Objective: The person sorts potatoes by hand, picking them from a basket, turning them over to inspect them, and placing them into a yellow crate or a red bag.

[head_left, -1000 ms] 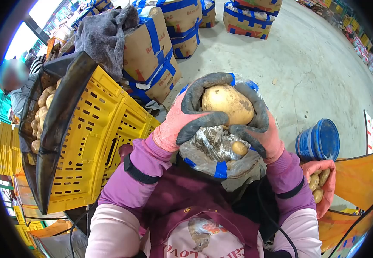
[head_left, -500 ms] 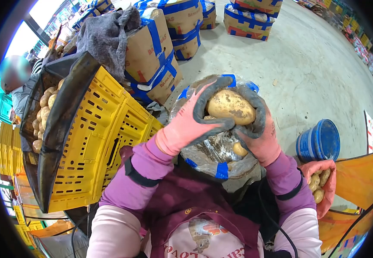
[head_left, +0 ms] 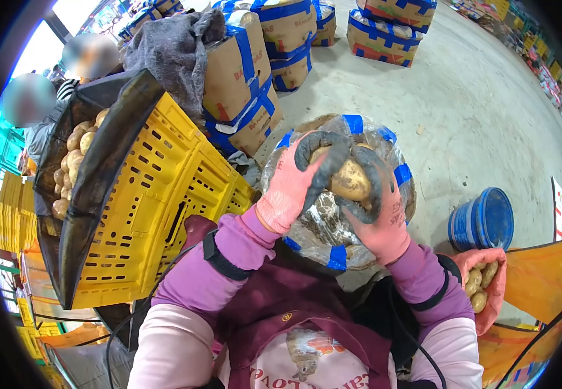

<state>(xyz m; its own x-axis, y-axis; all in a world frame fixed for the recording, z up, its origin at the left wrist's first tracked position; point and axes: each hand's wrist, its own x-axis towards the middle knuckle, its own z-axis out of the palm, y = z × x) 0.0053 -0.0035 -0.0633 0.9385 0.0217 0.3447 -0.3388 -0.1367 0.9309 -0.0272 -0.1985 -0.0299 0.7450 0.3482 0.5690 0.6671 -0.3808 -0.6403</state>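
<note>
Potato (head_left: 349, 180) gripped by both gloved hands — lower than a second ago.
Left hand (head_left: 297, 185) and right hand (head_left: 381, 207) clamp it over the plastic-lined basket (head_left: 397, 162) — fingers now cover it more.

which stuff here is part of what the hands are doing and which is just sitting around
In use:
left hand
right hand
potato, gripped by both hands
plastic-lined basket under it

Lying about:
yellow crate
potatoes in a black bin
blue bucket
taped cardboard boxes
pink bag of potatoes
</note>
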